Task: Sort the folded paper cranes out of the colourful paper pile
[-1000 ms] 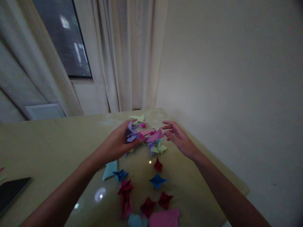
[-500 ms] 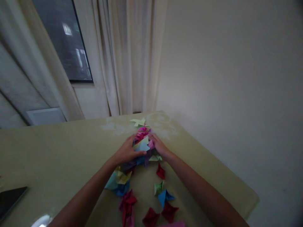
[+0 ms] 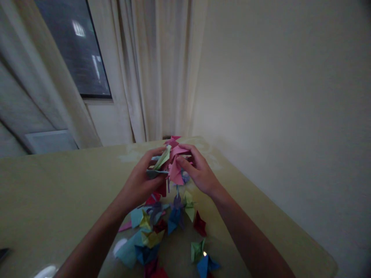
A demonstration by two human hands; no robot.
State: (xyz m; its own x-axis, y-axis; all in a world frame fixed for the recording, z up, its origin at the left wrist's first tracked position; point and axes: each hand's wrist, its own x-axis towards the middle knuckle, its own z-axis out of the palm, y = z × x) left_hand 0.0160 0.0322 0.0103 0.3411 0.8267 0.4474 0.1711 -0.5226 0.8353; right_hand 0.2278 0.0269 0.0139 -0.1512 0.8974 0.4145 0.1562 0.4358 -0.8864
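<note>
Both my hands hold a bunch of folded paper pieces above the table. My left hand (image 3: 144,178) is closed round its left side, where a pale green folded paper (image 3: 162,158) and a bluish one show between thumb and fingers. My right hand (image 3: 199,170) grips the right side, its thumb on a pink folded paper (image 3: 175,170). More pink paper sticks out at the far end. Below the hands lie other origami pieces: a blue one (image 3: 174,220), a yellow-green one (image 3: 189,206), a dark red one (image 3: 199,224) and a yellow one (image 3: 152,237).
The pale yellow table (image 3: 72,189) meets a plain wall (image 3: 278,116) on the right and a curtain (image 3: 162,77) at the back. A green folded paper (image 3: 197,250) and a blue paper piece (image 3: 207,265) lie near the front. A dark object's corner (image 3: 3,253) shows at far left.
My hands have lifted a bunch of folded papers off the pile. The pieces beneath have shifted, and the pale green piece at the far end no longer lies there. The view has moved slightly.
</note>
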